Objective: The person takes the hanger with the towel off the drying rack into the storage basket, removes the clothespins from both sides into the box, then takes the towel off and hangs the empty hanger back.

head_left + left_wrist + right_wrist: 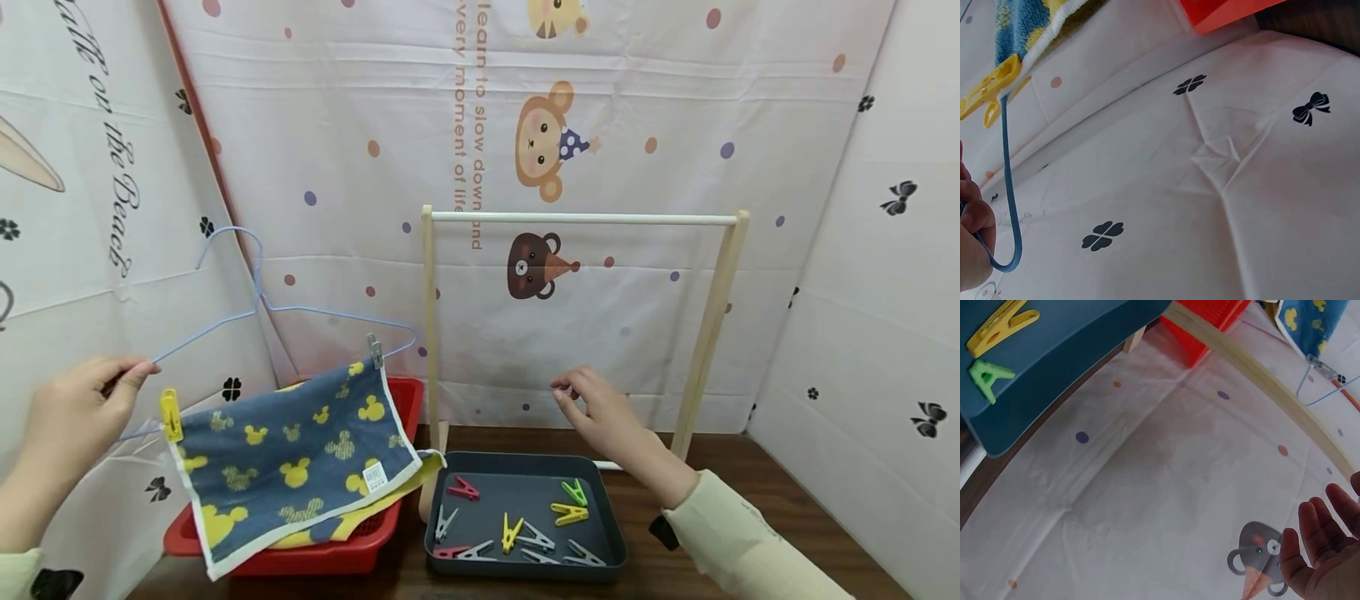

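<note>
My left hand (86, 417) grips the left end of a light blue wire hanger (330, 312). From the hanger hangs a blue towel (285, 467) with yellow mouse-head prints and a white border. A yellow clothespin (171, 415) fastens its left corner, and a grey clothespin (375, 351) its right corner. In the left wrist view the yellow clothespin (991, 90) sits by the hanger's bend. My right hand (603, 412) is raised in front of the wooden rack, its fingers loosely bent and holding nothing; the right wrist view shows those fingers (1316, 544) apart.
A red basket (307, 562) stands under the towel. Beside it a dark grey tray (525, 467) holds several coloured clothespins (570, 513). Behind the tray rises a wooden rack with a white bar (585, 218). Printed cloth (637, 350) encloses the brown table (720, 492).
</note>
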Demonstrator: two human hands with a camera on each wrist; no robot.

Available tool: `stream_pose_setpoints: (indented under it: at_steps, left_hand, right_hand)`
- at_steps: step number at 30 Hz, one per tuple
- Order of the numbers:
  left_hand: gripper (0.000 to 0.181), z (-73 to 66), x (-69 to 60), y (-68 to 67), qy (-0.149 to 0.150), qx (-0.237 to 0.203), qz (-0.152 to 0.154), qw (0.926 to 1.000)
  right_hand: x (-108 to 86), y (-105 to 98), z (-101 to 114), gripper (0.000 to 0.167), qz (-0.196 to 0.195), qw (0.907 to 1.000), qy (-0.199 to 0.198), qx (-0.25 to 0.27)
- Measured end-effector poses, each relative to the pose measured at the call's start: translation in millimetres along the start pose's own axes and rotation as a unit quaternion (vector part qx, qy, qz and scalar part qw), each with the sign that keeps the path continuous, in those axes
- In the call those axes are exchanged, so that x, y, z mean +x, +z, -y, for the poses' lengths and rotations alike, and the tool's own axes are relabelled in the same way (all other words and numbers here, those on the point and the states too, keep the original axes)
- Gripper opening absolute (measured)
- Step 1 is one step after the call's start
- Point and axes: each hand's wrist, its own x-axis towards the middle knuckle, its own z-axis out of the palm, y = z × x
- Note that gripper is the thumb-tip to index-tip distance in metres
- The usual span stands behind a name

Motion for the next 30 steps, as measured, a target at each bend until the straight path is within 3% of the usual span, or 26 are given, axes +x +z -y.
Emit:
stream_pose_setpoints:
  at_steps: [7,15,22,30]
  left_hand:
    - [0.023,-1.2,-14.2,6.0,-0.006,-0.007,-0.003,1.0000]
    - [0.023,-3.5,-18.8,7.5,-0.025,-0.005,0.010,0.9996]
    - [0.020,-6.7,-19.3,10.1,-0.021,-0.011,0.005,0.9997]
    - [0.020,-9.7,-20.8,7.1,-0.031,-0.003,0.023,0.9992]
  right_hand:
    - [4.8,12.7,15.8,0.015,0.012,0.9994,-0.005,0.031]
    - [26.1,29.3,43.2,0.022,0.013,0.9977,-0.019,0.063]
    - [45.9,40.4,78.7,0.023,0.024,0.9908,-0.065,0.116]
    - [65.4,59.9,117.8,0.023,0.078,0.9774,-0.134,0.144]
